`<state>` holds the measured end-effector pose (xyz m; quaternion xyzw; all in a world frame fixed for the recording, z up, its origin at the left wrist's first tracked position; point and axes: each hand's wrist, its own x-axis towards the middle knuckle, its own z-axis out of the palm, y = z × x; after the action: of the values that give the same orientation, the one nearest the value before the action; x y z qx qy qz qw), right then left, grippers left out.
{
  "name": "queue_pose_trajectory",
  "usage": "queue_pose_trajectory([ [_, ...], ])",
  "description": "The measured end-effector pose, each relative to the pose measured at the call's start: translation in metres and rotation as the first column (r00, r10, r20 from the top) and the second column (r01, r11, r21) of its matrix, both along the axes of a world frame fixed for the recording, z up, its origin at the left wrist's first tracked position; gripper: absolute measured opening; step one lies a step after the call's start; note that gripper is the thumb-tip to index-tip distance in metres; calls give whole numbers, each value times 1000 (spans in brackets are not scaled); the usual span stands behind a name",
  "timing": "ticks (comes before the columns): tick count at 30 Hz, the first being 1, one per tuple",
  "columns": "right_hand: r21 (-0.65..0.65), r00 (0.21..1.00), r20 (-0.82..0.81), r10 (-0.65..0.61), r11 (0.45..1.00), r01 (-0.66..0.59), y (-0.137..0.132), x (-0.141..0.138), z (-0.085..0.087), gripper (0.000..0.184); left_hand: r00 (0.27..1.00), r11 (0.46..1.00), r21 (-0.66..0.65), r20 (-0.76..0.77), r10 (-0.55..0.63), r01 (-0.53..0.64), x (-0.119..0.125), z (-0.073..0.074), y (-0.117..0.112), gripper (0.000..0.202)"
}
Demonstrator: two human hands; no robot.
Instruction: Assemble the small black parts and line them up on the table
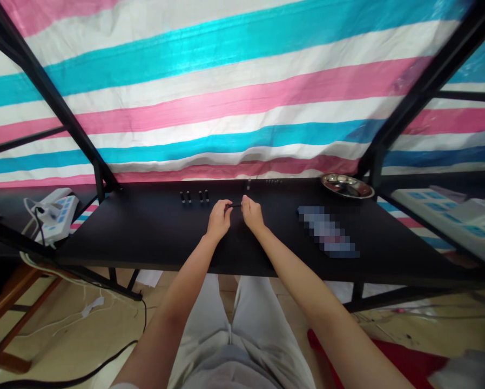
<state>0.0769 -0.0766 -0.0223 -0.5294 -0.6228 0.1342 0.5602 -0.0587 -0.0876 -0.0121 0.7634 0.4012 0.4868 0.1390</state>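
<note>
Both my hands are stretched out over the black table [153, 237]. My left hand [219, 218] and my right hand [251, 213] are closed in pinches on the two ends of a thin black rod-like piece [236, 205], held just above the tabletop. Behind my left hand stand several small black cylinders [194, 196] in pairs. A tiny upright part [248, 184] and a row of small dark bits [274, 181] sit near the back edge.
A shiny metal dish [347, 186] stands at the back right corner. A blurred flat item [327, 231] lies right of my hands. A white power strip [56, 214] with cables sits left. Black frame posts [100, 183] rise at both corners before a striped tarp.
</note>
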Motion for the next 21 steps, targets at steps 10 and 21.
queue_pose_trajectory([
  [10, 6, 999, 26, -32, 999, 32, 0, 0, 3, 50, 1000, 1000, -11, 1, 10, -10, 1, 2, 1, 18],
  [21, -11, 997, 61, -40, 999, 41, -1, -1, 4, 51, 997, 996, -59, -30, 69, -71, 1, 1, 1, 23],
])
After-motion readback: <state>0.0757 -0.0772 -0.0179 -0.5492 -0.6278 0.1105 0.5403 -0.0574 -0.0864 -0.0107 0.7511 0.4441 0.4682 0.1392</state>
